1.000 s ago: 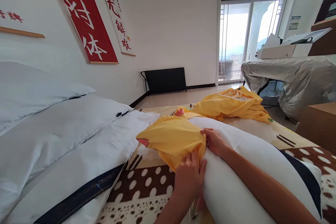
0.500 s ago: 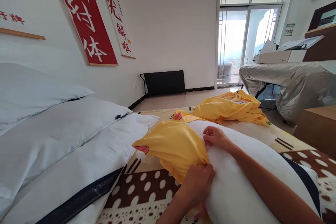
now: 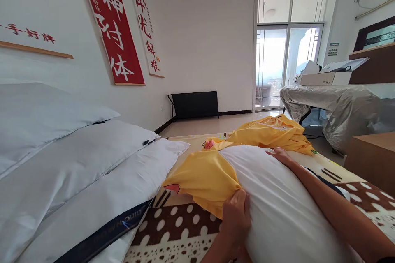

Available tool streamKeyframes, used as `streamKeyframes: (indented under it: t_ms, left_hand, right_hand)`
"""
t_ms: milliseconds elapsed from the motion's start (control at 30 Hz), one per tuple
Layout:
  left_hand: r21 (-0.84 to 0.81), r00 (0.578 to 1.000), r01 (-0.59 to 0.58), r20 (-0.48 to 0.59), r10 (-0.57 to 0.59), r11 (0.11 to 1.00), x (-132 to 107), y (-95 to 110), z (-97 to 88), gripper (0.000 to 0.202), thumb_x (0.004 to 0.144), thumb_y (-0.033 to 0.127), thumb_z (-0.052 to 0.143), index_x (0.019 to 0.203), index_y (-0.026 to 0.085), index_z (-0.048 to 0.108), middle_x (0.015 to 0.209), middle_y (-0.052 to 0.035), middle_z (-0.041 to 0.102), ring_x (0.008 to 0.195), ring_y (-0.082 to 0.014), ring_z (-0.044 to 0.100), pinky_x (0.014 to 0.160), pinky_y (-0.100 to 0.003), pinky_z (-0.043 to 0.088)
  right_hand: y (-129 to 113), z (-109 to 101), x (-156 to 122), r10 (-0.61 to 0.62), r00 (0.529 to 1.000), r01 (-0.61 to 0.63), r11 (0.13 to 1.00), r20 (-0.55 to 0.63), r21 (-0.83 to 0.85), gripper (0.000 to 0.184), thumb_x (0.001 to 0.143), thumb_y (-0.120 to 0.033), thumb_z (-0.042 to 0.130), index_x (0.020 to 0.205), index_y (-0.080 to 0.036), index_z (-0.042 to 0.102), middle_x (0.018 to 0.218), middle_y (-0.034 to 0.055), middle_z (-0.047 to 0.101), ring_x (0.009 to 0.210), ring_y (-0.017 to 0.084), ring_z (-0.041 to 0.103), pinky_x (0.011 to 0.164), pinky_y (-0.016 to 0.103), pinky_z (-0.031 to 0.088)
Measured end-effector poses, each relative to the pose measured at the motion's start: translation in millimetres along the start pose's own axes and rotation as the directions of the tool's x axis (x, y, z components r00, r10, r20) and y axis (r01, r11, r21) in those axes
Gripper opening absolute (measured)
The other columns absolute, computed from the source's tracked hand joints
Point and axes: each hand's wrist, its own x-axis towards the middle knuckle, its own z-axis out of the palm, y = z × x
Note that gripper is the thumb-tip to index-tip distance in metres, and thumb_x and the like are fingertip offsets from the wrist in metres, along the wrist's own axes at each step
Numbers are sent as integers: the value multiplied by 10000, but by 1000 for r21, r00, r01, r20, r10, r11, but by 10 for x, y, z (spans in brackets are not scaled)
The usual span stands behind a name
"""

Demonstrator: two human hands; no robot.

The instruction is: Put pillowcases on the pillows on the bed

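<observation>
A plump white pillow (image 3: 277,205) lies on the bed in front of me, its far end inside a yellow pillowcase (image 3: 203,178). My left hand (image 3: 236,215) grips the edge of the yellow pillowcase where it meets the pillow's near side. My right hand (image 3: 279,155) rests on the far top of the pillow, fingers curled over it; its fingertips are hidden behind the pillow's curve. More crumpled yellow fabric (image 3: 271,131) lies farther along the bed.
Three white pillows (image 3: 77,172) are stacked along the left by the wall. The bed has a brown and cream spotted blanket (image 3: 182,224). A wooden cabinet (image 3: 370,160) and a plastic-covered table (image 3: 333,107) stand at the right. A black rack (image 3: 194,104) leans on the far wall.
My right hand has slid from the pillowcase edge to the far side of the pillow. My left hand has stayed at the pillowcase edge, and the pillow has risen nearer to me.
</observation>
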Motion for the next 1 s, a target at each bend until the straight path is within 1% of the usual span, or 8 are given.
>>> streamKeyframes:
  t_ms: [100, 167, 400, 500, 600, 767, 867, 1000]
  left_hand:
    - [-49, 969, -131, -219, 117, 990, 61, 120, -44, 248, 913, 141, 305, 693, 213, 394, 615, -6, 551, 551, -133, 548, 530, -256, 367]
    - [-26, 952, -236, -206, 226, 971, 87, 232, 41, 204, 891, 132, 344, 721, 215, 422, 635, -4, 559, 550, -140, 547, 521, -268, 364]
    - [-119, 867, -303, 378, 325, 946, 456, 690, 458, 201, 841, 140, 435, 1015, 165, 533, 1010, -94, 632, 924, -224, 606, 720, -341, 501]
    - [-221, 820, -481, 229, 525, 848, 531, 769, 261, 202, 905, 220, 397, 986, 147, 567, 1233, -118, 560, 1151, -223, 500, 953, -361, 439]
    - [-188, 788, -607, -24, 615, 772, 471, 622, -198, 210, 906, 199, 379, 885, 160, 585, 1207, -93, 587, 1105, -196, 516, 946, -337, 429]
    - [66, 854, -370, -367, 368, 927, 671, 96, -1050, 194, 875, 184, 399, 898, 183, 592, 1005, -111, 641, 1016, -216, 546, 927, -377, 416]
    - [267, 915, -143, -331, 230, 953, 1059, -99, -1360, 321, 897, 291, 382, 1128, 151, 556, 1271, -153, 541, 1220, -271, 447, 1019, -446, 330]
    - [332, 989, 64, 107, -105, 941, 1504, -125, -1521, 500, 888, 503, 305, 1038, 135, 608, 1055, -174, 652, 1011, -326, 593, 866, -467, 427]
  right_hand:
    - [-232, -424, -26, -34, 993, 27, 998, -116, -63, 395, 860, -474, 455, 867, -144, 672, 973, 147, 674, 949, 276, 608, 702, 305, 418]
    - [-408, -771, -142, -80, 971, 53, 991, -225, -120, 425, 880, -500, 398, 970, -167, 646, 1012, 140, 660, 984, 284, 586, 713, 315, 396]
    - [-678, -1693, -709, -539, 634, 150, 789, -554, -596, 471, 912, -539, 308, 822, -178, 596, 656, 76, 620, 637, 219, 575, 594, 293, 301]
    - [-295, -1708, -736, -680, 490, 237, 706, -546, -667, 420, 909, -497, 343, 764, -176, 573, 640, 72, 612, 624, 203, 563, 623, 300, 328]
    - [252, -1510, -684, -771, 439, 362, 622, -462, -694, 352, 910, -425, 372, 760, -176, 569, 643, 67, 616, 621, 189, 558, 666, 306, 366]
    - [640, -1292, -721, -798, 409, 455, 599, -443, -658, 266, 906, -344, 398, 831, -173, 588, 740, 78, 640, 693, 200, 561, 699, 324, 398]
    - [433, -1280, -856, -833, 367, 491, 552, -415, -674, 245, 893, -324, 428, 954, -162, 601, 880, 100, 661, 804, 222, 564, 767, 358, 394]
    - [46, -1119, -1054, -871, 371, 552, 486, -322, -678, 406, 893, -385, 451, 1216, -152, 530, 1142, 129, 620, 1003, 254, 540, 913, 411, 348]
